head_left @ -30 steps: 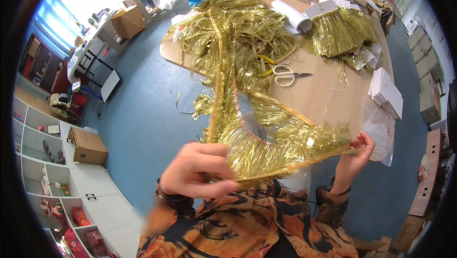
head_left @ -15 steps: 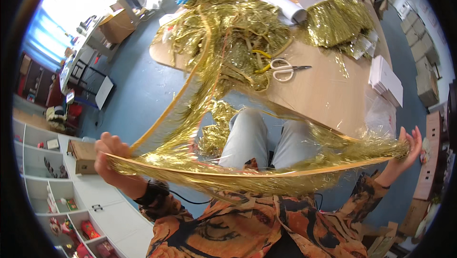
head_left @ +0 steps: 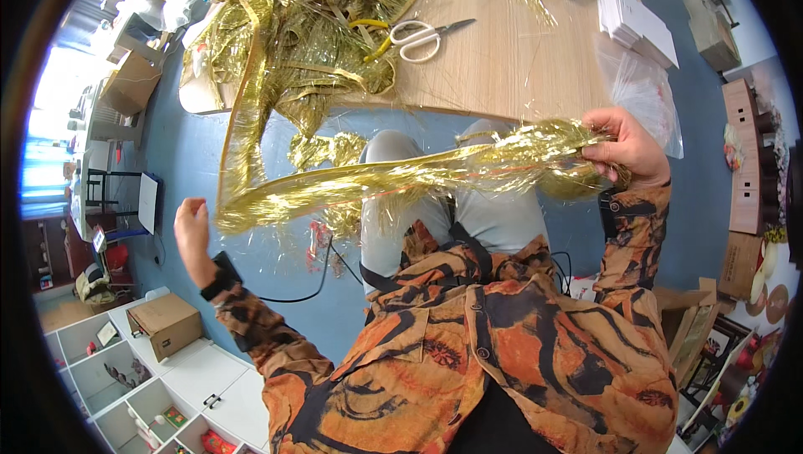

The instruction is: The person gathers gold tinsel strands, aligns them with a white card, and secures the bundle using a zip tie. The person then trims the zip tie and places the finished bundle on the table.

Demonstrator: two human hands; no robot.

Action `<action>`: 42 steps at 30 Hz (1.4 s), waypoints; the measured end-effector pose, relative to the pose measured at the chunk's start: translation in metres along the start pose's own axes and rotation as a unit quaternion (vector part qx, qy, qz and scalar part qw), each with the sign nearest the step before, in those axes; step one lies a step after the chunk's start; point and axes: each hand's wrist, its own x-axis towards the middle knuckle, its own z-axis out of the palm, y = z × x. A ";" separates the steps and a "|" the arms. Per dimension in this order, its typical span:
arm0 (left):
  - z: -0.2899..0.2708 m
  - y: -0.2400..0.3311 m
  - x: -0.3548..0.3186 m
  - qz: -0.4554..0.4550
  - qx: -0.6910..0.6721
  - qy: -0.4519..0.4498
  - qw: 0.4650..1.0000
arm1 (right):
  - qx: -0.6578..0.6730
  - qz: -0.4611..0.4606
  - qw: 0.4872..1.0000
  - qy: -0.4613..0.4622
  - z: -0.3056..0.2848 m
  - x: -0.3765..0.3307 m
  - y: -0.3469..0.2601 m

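Note:
My right hand (head_left: 626, 149) is shut on a bunched length of gold tinsel garland (head_left: 435, 171) that stretches leftward across my lap. The strand bends at its left end and rises to a big gold tinsel pile (head_left: 301, 27) on the wooden table (head_left: 519, 69). My left hand (head_left: 194, 232) is raised just left of that bend, fingers loosely apart, with nothing visibly in it. My knees in grey trousers show under the strand.
White-handled scissors (head_left: 422, 35) lie on the table beside the pile. A stack of white cards (head_left: 636, 19) and a clear plastic bag (head_left: 648, 90) sit at the table's right end. A cardboard box (head_left: 167, 324) rests on white shelving at lower left, over blue floor.
My left hand has let go of the tinsel. My right hand moved inward and up with the bunch, so the wide stretched strand now hangs shorter across my lap.

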 end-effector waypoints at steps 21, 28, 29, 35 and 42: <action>0.108 0.343 -0.119 0.427 -0.413 -0.407 0.694 | -0.171 -0.125 0.977 -0.037 0.001 -0.051 0.036; 0.123 0.378 -0.144 0.418 -0.403 -0.492 0.649 | -0.148 -0.156 0.976 -0.017 0.000 -0.060 0.039; 0.118 0.376 -0.139 0.375 -0.370 -0.532 0.664 | -0.155 -0.139 0.978 -0.012 0.000 -0.064 0.038; 0.052 0.371 -0.127 0.454 -0.340 -0.419 0.709 | -0.253 -0.237 0.931 0.115 0.036 -0.024 0.036; -0.024 0.360 -0.130 0.492 -0.281 -0.292 0.771 | -0.070 -0.199 0.964 -0.163 0.100 0.043 0.017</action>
